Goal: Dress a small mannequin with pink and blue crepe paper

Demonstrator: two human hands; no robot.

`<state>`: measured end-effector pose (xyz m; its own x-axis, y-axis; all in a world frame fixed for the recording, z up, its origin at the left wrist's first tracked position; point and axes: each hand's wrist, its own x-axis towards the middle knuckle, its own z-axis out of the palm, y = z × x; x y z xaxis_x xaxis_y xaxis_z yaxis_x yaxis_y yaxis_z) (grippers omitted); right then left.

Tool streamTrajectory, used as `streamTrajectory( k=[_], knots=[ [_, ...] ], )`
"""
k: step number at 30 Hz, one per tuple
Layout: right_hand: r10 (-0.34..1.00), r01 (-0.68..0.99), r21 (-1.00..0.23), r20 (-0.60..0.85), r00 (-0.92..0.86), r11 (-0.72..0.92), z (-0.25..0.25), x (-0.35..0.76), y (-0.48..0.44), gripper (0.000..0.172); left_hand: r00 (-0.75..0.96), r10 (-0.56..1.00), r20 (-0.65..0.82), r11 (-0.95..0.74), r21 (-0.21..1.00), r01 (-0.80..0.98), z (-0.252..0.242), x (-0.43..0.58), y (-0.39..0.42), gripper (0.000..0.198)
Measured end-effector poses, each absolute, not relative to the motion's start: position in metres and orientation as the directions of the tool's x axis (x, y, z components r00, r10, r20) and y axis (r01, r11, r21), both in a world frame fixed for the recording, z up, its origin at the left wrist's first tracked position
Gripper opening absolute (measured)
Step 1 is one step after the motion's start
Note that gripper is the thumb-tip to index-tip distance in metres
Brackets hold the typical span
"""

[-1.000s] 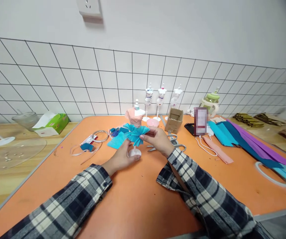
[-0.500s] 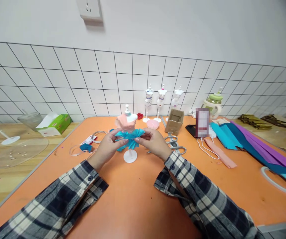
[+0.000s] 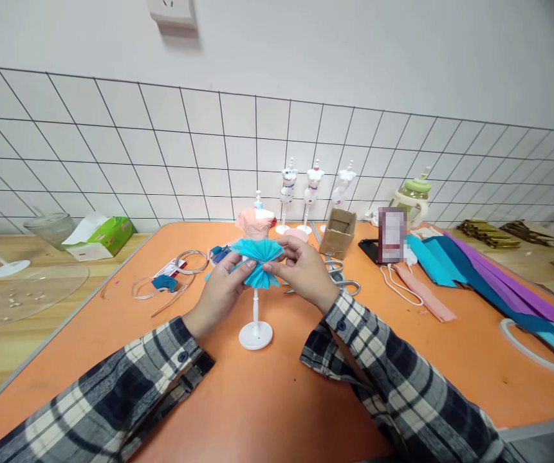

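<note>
Pleated turquoise crepe paper [image 3: 260, 254], fanned out from a gathered middle, is pinched between both my hands. My left hand [image 3: 221, 286] grips its left side with thumb and fingers, while my right hand [image 3: 303, 267] pinches its right side. Directly behind the paper stands a small white dress-form mannequin [image 3: 256, 312] on a round base. Its upper body is wrapped in peach crepe paper [image 3: 253, 220]. The turquoise paper covers the mannequin's waist; whether it touches the figure I cannot tell.
Scissors [image 3: 341, 280], a cardboard box [image 3: 338, 233] and a phone [image 3: 392, 235] lie to the right, with crepe strips [image 3: 498, 286] beyond. Wire coils [image 3: 192, 260] and a blue scrap [image 3: 164, 283] lie left. Three small mannequins [image 3: 313, 186] stand at the back.
The turquoise paper has opened into a fuller fan and sits lower against the mannequin. The mannequin's base appears nearer to me, with more of its stem showing. Both hands still hold the paper.
</note>
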<state>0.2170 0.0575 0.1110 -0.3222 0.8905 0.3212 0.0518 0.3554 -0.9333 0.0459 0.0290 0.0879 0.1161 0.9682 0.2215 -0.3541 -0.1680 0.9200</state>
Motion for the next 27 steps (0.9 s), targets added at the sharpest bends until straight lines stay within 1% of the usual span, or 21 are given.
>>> streamTrajectory(
  k=[2, 3, 6, 8, 12, 15, 18, 20, 22, 27],
  knots=[
    [0.898, 0.03, -0.941, 0.312, -0.311, 0.337, 0.112, 0.219, 0.058, 0.05, 0.131, 0.966, 0.221, -0.16, 0.916, -0.369, 0.088, 0.045, 0.03, 0.041],
    [0.895, 0.025, -0.941, 0.312, -0.319, 0.337, 0.112, 0.22, 0.058, 0.05, 0.134, 0.966, 0.221, -0.158, 0.916, -0.37, 0.087, 0.045, 0.03, 0.04],
    [0.881, 0.045, -0.934, 0.318, -0.349, 0.355, 0.114, 0.221, 0.059, 0.044, 0.129, 0.969, 0.211, -0.153, 0.92, -0.36, 0.084, 0.045, 0.031, 0.035],
    [0.882, 0.069, -0.927, 0.327, -0.338, 0.37, 0.114, 0.22, 0.058, 0.042, 0.126, 0.972, 0.198, -0.143, 0.924, -0.354, 0.082, 0.047, 0.03, 0.034],
    [0.889, 0.083, -0.924, 0.332, -0.315, 0.374, 0.114, 0.218, 0.058, 0.042, 0.137, 0.973, 0.185, -0.129, 0.931, -0.341, 0.082, 0.048, 0.028, 0.037],
    [0.888, 0.075, -0.928, 0.323, -0.328, 0.366, 0.114, 0.218, 0.058, 0.041, 0.15, 0.967, 0.206, -0.151, 0.937, -0.314, 0.081, 0.046, 0.03, 0.035],
    [0.891, 0.107, -0.918, 0.333, -0.31, 0.381, 0.115, 0.219, 0.058, 0.038, 0.162, 0.96, 0.23, -0.177, 0.941, -0.288, 0.078, 0.043, 0.033, 0.036],
    [0.895, 0.121, -0.914, 0.341, -0.288, 0.387, 0.117, 0.219, 0.058, 0.036, 0.163, 0.962, 0.22, -0.169, 0.946, -0.278, 0.077, 0.042, 0.033, 0.038],
    [0.896, 0.12, -0.916, 0.336, -0.289, 0.383, 0.117, 0.219, 0.057, 0.035, 0.156, 0.965, 0.213, -0.161, 0.943, -0.292, 0.076, 0.043, 0.033, 0.038],
    [0.898, 0.11, -0.928, 0.306, -0.317, 0.356, 0.117, 0.219, 0.057, 0.038, 0.114, 0.969, 0.22, -0.159, 0.905, -0.396, 0.078, 0.046, 0.031, 0.035]
  ],
)
